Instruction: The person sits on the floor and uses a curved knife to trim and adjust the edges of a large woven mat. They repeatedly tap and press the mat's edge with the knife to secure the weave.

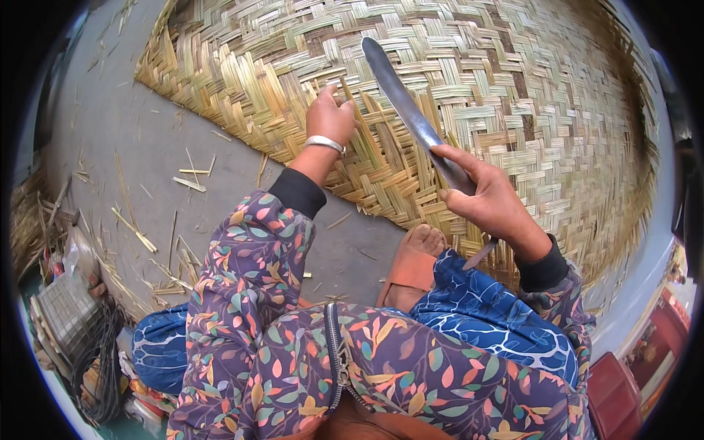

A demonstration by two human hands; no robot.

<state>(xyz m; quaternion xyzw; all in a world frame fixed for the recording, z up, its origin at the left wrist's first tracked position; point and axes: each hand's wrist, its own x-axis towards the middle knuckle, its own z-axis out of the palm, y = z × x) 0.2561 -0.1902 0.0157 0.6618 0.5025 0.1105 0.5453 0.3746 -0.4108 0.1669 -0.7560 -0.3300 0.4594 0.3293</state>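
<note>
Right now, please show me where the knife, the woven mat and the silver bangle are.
knife (pixel 400 92), head view, middle of the blade.
woven mat (pixel 528 95), head view, bare woven surface.
silver bangle (pixel 324 144), head view, band on the left wrist.

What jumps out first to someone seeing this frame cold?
The big woven bamboo mat fills the upper right, its edge running diagonally across the grey floor. The right hand holds a long knife with its blade over the weave, while the left hand presses on loose strips at the mat's edge.
</note>
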